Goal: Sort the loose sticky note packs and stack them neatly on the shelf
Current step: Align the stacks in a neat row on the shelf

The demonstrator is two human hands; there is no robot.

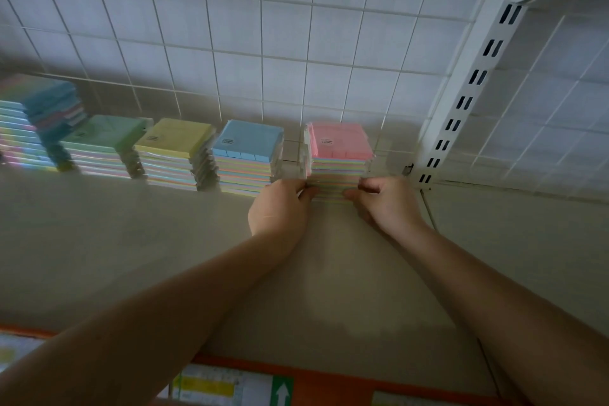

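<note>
Shelf [164,241] of pale board runs left to right under a white wire-grid back panel [263,43], with a slotted upright [468,89] at the right. Along its far edge stands a row of sticky note stacks: a multicoloured stack [29,128] far left, then a green-topped stack [105,145], a yellow-topped stack [174,152] and a blue-topped stack [247,155]. Rightmost, apart from the blue one, is the pink-topped stack [339,158]. Both hands hold its lower packs, the left hand [280,208] curled on the left side and the right hand [382,204] on the right, each grip closed on the stack. To square it well, I judge both sides should be pressed evenly, nudging the packs flush and level with the neighbouring row without toppling the top packs.
</note>
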